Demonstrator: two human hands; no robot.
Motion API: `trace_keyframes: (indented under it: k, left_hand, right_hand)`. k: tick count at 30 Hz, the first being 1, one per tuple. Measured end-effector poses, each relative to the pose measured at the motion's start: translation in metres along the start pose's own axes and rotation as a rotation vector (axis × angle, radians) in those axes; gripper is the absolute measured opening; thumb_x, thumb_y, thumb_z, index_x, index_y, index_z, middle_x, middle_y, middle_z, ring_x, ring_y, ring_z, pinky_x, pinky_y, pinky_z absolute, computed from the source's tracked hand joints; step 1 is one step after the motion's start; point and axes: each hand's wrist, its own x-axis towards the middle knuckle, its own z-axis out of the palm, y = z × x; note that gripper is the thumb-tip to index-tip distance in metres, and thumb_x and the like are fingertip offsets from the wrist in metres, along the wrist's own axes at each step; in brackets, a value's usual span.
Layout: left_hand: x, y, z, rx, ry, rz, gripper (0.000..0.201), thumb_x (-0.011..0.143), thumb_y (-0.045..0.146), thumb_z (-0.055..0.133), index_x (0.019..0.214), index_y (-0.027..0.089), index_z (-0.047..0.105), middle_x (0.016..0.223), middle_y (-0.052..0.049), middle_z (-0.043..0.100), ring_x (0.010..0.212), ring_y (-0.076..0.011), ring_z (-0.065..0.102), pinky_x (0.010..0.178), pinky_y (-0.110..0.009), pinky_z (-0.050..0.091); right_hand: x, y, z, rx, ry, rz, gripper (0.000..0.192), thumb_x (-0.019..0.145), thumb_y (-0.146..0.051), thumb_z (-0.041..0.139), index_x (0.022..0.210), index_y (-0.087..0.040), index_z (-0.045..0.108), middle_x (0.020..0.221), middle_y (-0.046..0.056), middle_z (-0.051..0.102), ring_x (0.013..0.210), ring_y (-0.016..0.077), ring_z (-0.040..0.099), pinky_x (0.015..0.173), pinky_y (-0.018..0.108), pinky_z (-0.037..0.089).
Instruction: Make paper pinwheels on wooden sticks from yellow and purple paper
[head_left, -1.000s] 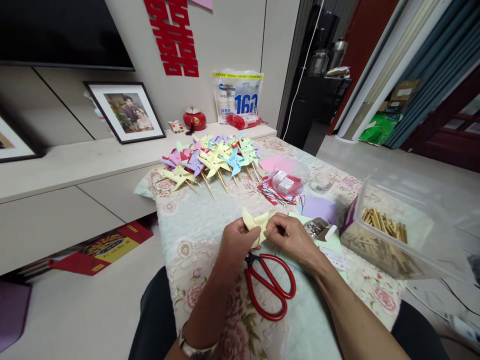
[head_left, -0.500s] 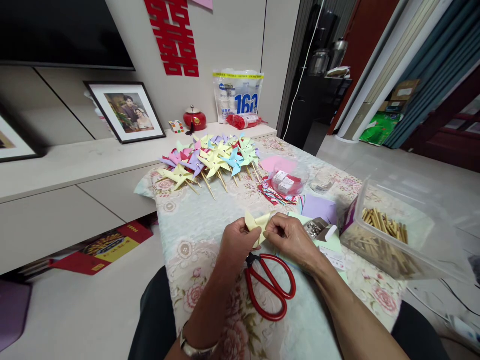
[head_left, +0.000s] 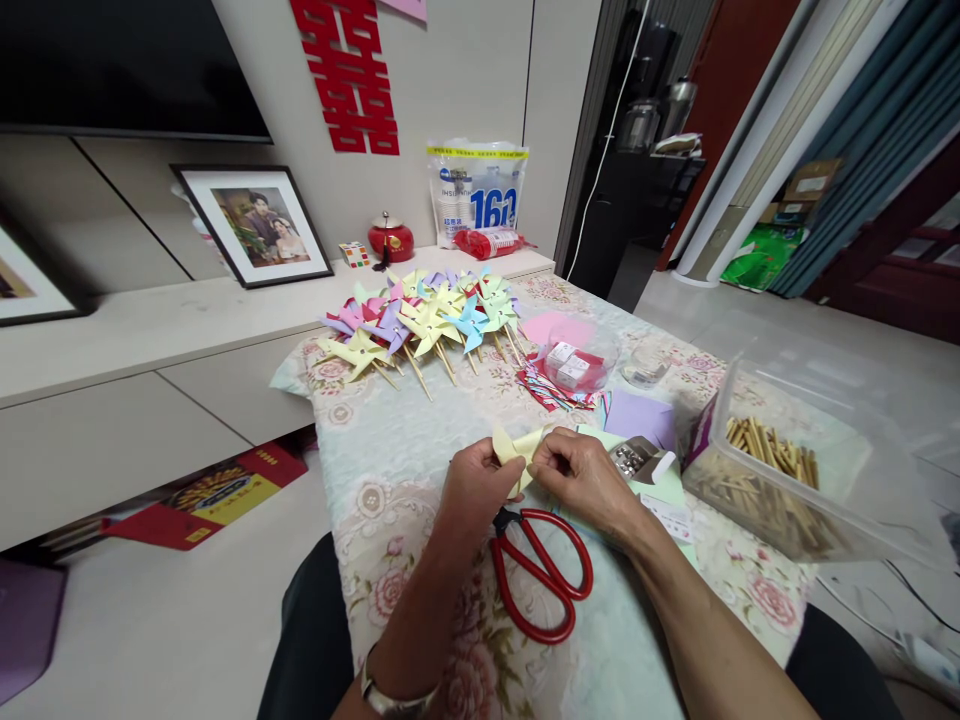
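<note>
A pale yellow paper pinwheel (head_left: 517,447), partly folded, is held up between my two hands. Thumb and fingers of my left hand (head_left: 478,487) close on its left side. On its right side my right hand (head_left: 581,477) pinches the paper; whether a small pin is also in those fingers cannot be seen. Red-handled scissors (head_left: 541,575) lie just below the hands, their blades hidden under my left hand. Right of my right hand is a small open box of metal fasteners (head_left: 634,458), resting on pale green paper (head_left: 686,492).
Finished pinwheels on sticks (head_left: 427,320) are heaped at the table's far left. Purple paper (head_left: 640,417), a clear tub with red contents (head_left: 577,360) and striped strips (head_left: 555,390) lie beyond my right hand. A clear bin of short sticks (head_left: 772,460) stands at the right edge.
Hardly anything differs. Both hands keep their hold on the yellow paper, and the view has shifted very slightly.
</note>
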Motion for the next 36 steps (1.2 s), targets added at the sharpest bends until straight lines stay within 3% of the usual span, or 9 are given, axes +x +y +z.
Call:
trace_keyframes:
  k: [19, 23, 25, 28, 30, 33, 36]
  left_hand:
    - [0.002, -0.007, 0.000, 0.041, -0.028, 0.021, 0.020, 0.065, 0.020, 0.068, 0.082, 0.012, 0.072, 0.063, 0.000, 0.068, 0.052, -0.0138, 0.059, 0.048, -0.025, 0.055]
    - [-0.001, -0.001, -0.001, 0.051, -0.026, 0.008, 0.017, 0.064, 0.019, 0.068, 0.079, 0.012, 0.072, 0.062, 0.000, 0.068, 0.050, -0.0136, 0.059, 0.047, -0.024, 0.053]
    - [-0.003, 0.003, -0.004, 0.026, -0.047, 0.003, 0.016, 0.063, 0.020, 0.069, 0.076, 0.012, 0.071, 0.061, -0.001, 0.068, 0.048, -0.0126, 0.057, 0.046, -0.023, 0.051]
    - [-0.006, 0.008, -0.009, 0.007, -0.105, -0.014, 0.015, 0.064, 0.024, 0.070, 0.073, 0.012, 0.070, 0.054, 0.000, 0.064, 0.043, -0.0107, 0.053, 0.044, -0.021, 0.045]
    - [-0.007, 0.011, -0.013, 0.014, -0.178, -0.024, 0.018, 0.065, 0.027, 0.069, 0.073, 0.011, 0.070, 0.056, -0.002, 0.065, 0.043, -0.0107, 0.054, 0.044, -0.020, 0.043]
    - [-0.006, 0.016, -0.020, 0.055, -0.328, -0.048, 0.022, 0.064, 0.029, 0.071, 0.077, 0.011, 0.073, 0.064, -0.006, 0.070, 0.048, -0.0124, 0.058, 0.048, -0.022, 0.045]
    - [-0.003, 0.027, -0.028, 0.146, -0.450, -0.091, 0.024, 0.061, 0.029, 0.071, 0.076, 0.011, 0.075, 0.067, -0.008, 0.072, 0.053, -0.0148, 0.061, 0.051, -0.023, 0.048]
  right_hand:
    - [0.000, -0.001, 0.000, 0.054, -0.018, 0.035, 0.016, 0.080, -0.013, 0.059, 0.064, -0.017, 0.058, 0.065, -0.003, 0.052, 0.060, 0.0108, 0.046, 0.056, 0.023, 0.032]
    - [-0.001, -0.001, -0.003, 0.127, -0.048, 0.071, 0.016, 0.082, -0.021, 0.063, 0.066, -0.018, 0.061, 0.064, -0.003, 0.053, 0.058, 0.0111, 0.045, 0.054, 0.024, 0.032]
    - [-0.001, 0.001, -0.007, 0.194, 0.006, 0.101, 0.018, 0.083, -0.029, 0.066, 0.070, -0.018, 0.063, 0.066, -0.002, 0.056, 0.061, 0.0127, 0.048, 0.056, 0.025, 0.035]
    - [0.001, 0.006, -0.012, 0.386, 0.202, 0.127, 0.022, 0.083, -0.039, 0.069, 0.090, -0.018, 0.069, 0.083, 0.003, 0.065, 0.076, 0.0176, 0.057, 0.068, 0.029, 0.044]
    - [0.002, 0.009, -0.015, 0.536, 0.261, 0.115, 0.036, 0.082, -0.040, 0.070, 0.112, -0.020, 0.067, 0.102, 0.007, 0.067, 0.093, 0.0214, 0.060, 0.080, 0.032, 0.048]
    - [0.001, 0.009, -0.015, 0.693, 0.131, 0.076, 0.056, 0.082, -0.037, 0.072, 0.134, -0.021, 0.057, 0.117, 0.009, 0.065, 0.108, 0.0227, 0.058, 0.092, 0.035, 0.046]
    - [-0.002, 0.005, -0.014, 0.745, -0.076, 0.075, 0.070, 0.083, -0.034, 0.073, 0.146, -0.021, 0.046, 0.111, 0.007, 0.066, 0.099, 0.0205, 0.061, 0.088, 0.035, 0.046]
